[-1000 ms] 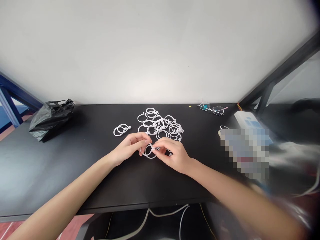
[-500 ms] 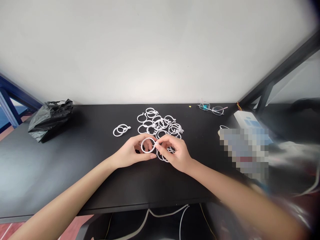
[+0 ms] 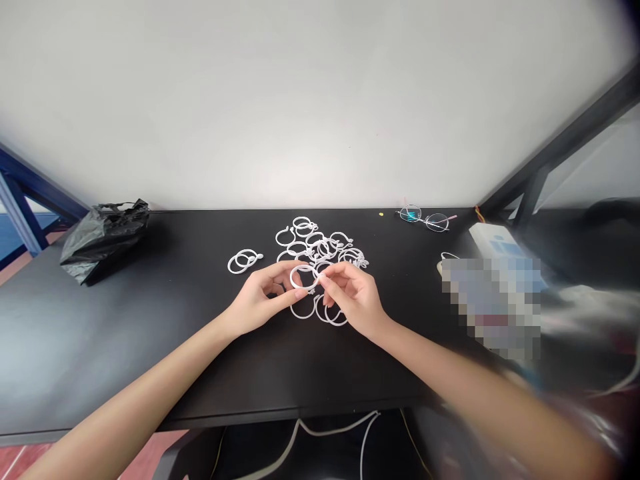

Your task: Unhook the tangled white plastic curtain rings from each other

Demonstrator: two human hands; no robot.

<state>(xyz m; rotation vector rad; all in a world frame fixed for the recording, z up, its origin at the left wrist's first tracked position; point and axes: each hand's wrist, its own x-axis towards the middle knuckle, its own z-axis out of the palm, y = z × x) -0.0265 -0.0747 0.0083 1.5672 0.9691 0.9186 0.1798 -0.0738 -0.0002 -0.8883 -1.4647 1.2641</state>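
Between my two hands, above the black table, is a white plastic ring (image 3: 292, 283) that looks like a curtain ring with a small clasp. My left hand (image 3: 263, 297) grips its left side, thumb below and fingers above. The fingertips of my right hand (image 3: 354, 293) pinch the clasp end on the right. Several more white rings (image 3: 319, 248), many with open ends, lie in a loose heap behind and beneath my hands. Two rings (image 3: 242, 261) rest apart from the heap, to its left, overlapping each other.
At the table's left end sits a crumpled black plastic bag (image 3: 105, 240). Eyeglasses (image 3: 424, 219) lie near the wall at the back right. Right of my arm are a white box (image 3: 493, 239) and a blurred clear plastic bag (image 3: 580, 307). Cables (image 3: 300, 430) hang under the front edge.
The held ring has risen slightly and tilted flatter. My left thumb has moved up onto the ring's lower edge, uncovering a ring on the table below.
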